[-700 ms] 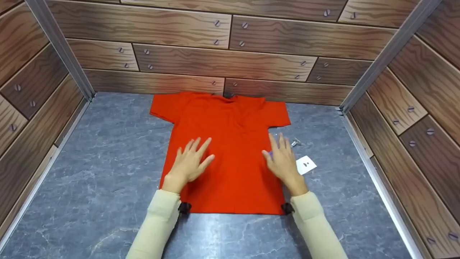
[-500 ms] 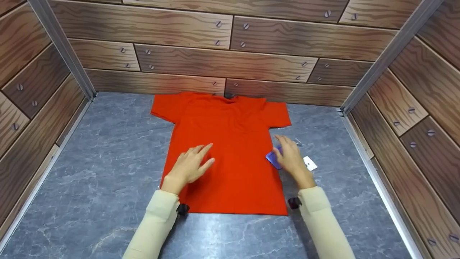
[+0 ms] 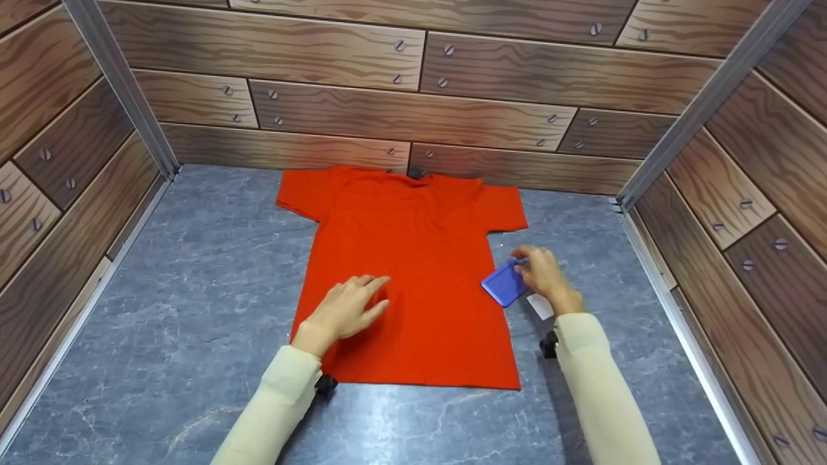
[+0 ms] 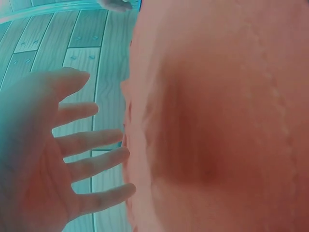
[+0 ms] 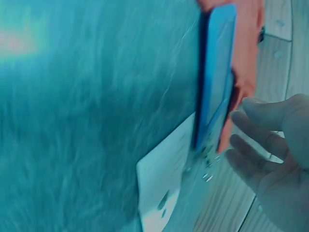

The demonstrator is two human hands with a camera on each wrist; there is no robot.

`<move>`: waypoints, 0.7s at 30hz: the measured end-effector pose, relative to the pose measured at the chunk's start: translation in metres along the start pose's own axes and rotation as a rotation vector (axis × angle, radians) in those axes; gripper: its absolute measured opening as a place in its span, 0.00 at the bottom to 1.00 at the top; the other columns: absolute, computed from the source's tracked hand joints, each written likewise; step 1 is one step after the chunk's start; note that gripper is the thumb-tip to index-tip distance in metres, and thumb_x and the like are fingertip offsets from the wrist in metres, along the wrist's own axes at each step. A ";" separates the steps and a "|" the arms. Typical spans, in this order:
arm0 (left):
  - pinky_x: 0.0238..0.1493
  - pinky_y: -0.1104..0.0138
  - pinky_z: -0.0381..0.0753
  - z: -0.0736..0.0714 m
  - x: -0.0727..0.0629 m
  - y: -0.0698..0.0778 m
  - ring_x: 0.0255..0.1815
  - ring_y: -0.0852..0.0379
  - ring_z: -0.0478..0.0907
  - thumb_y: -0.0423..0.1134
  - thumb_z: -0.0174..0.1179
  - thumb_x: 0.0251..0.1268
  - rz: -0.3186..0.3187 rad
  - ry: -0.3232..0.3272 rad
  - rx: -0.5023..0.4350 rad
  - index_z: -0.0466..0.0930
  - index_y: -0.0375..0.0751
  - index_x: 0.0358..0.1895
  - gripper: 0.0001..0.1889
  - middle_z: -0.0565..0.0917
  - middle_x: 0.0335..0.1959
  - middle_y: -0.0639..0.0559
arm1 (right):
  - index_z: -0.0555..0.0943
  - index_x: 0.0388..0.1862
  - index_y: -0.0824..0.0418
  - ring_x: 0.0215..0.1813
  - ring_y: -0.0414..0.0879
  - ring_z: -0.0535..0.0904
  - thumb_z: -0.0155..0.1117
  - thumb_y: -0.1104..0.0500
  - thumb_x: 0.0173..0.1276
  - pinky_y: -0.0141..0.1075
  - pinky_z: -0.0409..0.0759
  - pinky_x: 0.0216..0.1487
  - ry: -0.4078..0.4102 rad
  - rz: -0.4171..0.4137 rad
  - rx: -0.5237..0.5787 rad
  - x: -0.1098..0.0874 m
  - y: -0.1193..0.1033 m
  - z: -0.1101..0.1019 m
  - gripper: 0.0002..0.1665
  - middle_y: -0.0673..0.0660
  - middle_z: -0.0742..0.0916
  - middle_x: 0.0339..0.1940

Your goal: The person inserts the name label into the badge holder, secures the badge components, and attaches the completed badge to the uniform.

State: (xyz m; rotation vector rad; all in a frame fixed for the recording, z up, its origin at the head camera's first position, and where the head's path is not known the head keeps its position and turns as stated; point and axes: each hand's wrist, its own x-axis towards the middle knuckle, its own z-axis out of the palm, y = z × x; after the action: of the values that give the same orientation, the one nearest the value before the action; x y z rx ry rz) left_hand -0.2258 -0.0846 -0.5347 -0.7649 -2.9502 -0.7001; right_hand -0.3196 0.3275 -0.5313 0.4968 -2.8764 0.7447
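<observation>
An orange-red T-shirt (image 3: 400, 258) lies spread flat, collar toward the back wall. My left hand (image 3: 345, 307) hovers over its lower left part, fingers loosely bent and apart; the left wrist view shows the palm and separated fingers (image 4: 96, 169) holding nothing. Beside the shirt's right edge is a blue card holder (image 3: 504, 283), partly hidden by my right hand (image 3: 543, 274). In the right wrist view, bent fingers (image 5: 256, 166) and thumb are close to the card holder's (image 5: 217, 72) end, a gap showing between their tips. Whether they touch it is hard to tell.
A white card (image 3: 541, 306) with dark marks lies under and beside the right hand. Small shiny bits (image 5: 207, 177) sit near the holder's end. Wood-patterned walls (image 3: 336, 103) and grey metal posts (image 3: 123, 90) bound the grey marbled tabletop (image 3: 194, 278).
My right hand has moved right off the shirt to the blue card holder, its fingers now more bent. My left hand has lowered slightly, its fingers closer together. The shirt keeps its place.
</observation>
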 end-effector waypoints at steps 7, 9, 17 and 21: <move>0.67 0.44 0.77 0.004 -0.002 0.001 0.66 0.40 0.78 0.50 0.55 0.79 0.026 0.026 -0.002 0.73 0.45 0.73 0.26 0.80 0.67 0.41 | 0.82 0.57 0.76 0.59 0.71 0.73 0.78 0.64 0.61 0.62 0.70 0.66 -0.097 0.039 -0.064 0.002 0.012 -0.003 0.28 0.74 0.85 0.55; 0.67 0.44 0.77 0.006 -0.003 0.001 0.66 0.40 0.78 0.50 0.55 0.79 0.037 0.036 -0.008 0.73 0.45 0.73 0.25 0.80 0.66 0.41 | 0.82 0.56 0.75 0.59 0.71 0.72 0.79 0.62 0.60 0.63 0.71 0.64 -0.120 0.042 -0.085 0.002 0.013 -0.003 0.28 0.74 0.84 0.55; 0.65 0.46 0.79 0.010 -0.005 0.004 0.63 0.42 0.79 0.48 0.57 0.78 0.070 0.101 0.002 0.75 0.45 0.71 0.24 0.82 0.63 0.42 | 0.82 0.57 0.74 0.61 0.69 0.71 0.77 0.59 0.63 0.64 0.71 0.63 -0.209 0.100 -0.119 0.004 0.010 -0.004 0.27 0.73 0.85 0.56; 0.64 0.48 0.80 0.010 -0.005 0.008 0.62 0.43 0.81 0.46 0.58 0.78 0.102 0.146 0.012 0.76 0.45 0.71 0.23 0.83 0.62 0.43 | 0.81 0.59 0.72 0.62 0.68 0.70 0.76 0.58 0.65 0.68 0.69 0.63 -0.251 0.134 -0.118 0.006 0.007 -0.005 0.28 0.72 0.84 0.58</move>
State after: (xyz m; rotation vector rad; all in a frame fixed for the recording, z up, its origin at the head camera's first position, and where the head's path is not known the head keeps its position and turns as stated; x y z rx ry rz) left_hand -0.2169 -0.0759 -0.5406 -0.8195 -2.7612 -0.6988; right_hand -0.3272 0.3345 -0.5291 0.4132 -3.1909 0.5605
